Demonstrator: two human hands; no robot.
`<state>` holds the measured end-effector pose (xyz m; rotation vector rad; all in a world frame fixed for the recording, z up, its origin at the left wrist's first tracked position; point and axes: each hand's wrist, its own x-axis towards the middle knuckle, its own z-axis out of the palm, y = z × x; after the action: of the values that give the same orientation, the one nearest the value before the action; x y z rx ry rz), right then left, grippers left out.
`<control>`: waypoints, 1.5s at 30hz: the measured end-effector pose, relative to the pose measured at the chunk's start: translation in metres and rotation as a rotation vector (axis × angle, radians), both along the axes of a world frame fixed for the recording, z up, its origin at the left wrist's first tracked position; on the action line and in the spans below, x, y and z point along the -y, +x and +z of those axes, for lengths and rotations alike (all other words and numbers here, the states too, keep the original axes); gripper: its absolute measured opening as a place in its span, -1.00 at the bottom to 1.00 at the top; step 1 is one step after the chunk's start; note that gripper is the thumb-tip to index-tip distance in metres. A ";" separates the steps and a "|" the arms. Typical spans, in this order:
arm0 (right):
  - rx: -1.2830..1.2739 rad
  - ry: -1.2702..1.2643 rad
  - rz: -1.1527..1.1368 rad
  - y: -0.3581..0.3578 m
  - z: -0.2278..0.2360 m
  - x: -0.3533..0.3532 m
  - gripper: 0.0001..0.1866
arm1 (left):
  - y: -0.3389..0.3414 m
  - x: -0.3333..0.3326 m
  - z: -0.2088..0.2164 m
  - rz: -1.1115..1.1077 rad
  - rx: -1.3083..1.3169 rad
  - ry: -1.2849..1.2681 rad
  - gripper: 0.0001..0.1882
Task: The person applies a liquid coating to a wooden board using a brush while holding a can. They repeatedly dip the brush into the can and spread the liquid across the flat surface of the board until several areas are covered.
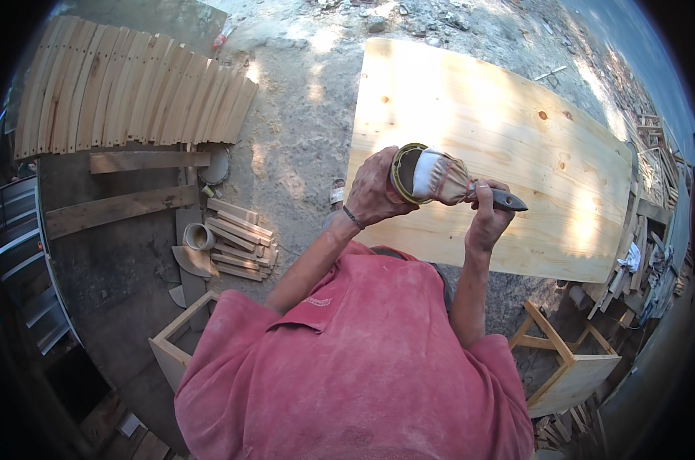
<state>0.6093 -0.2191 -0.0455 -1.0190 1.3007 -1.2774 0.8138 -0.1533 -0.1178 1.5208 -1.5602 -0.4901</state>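
Observation:
My left hand (374, 188) is wrapped round a round open can (398, 175) with a yellowish rim, its mouth turned up toward me. In my right hand (489, 218) is a paintbrush (510, 201), pinched near the base of its dark handle. The brush's head (432, 176), white at the tip and wrapped in tan, cloth-like material, lies over the can's mouth; I cannot tell whether it touches the inside. Beneath both hands stretches a large pale wooden panel (470, 100) with knots in its grain.
Slatted wooden boards (125, 88) lie at the far left. Nearer are a stack of short wood strips (240, 241), a small tub (199, 237) and a wooden frame (180, 330). Another frame (566, 360) stands at the near right, with scrap wood (654, 230) along the right side.

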 end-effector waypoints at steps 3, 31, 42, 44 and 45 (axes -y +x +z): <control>0.053 0.045 0.018 -0.010 -0.011 0.009 -0.89 | 0.003 0.001 0.005 0.001 -0.094 0.067 0.13; 0.079 0.323 0.063 0.021 -0.126 0.050 -0.75 | 0.115 -0.106 0.000 0.679 -0.307 0.088 0.21; 0.042 0.215 0.138 0.093 -0.155 0.107 -0.70 | 0.112 -0.103 -0.001 0.611 -0.281 0.114 0.27; 0.064 0.241 0.056 0.081 -0.154 0.110 -0.72 | 0.114 -0.110 -0.008 0.633 -0.274 0.120 0.28; 0.073 0.242 0.020 0.069 -0.152 0.111 -0.73 | 0.114 -0.110 -0.011 0.649 -0.247 0.140 0.28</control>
<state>0.6787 -0.3303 -0.1980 -0.8055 1.3481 -1.1006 0.9279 -0.0434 -0.1285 1.8786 -0.7905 -0.3917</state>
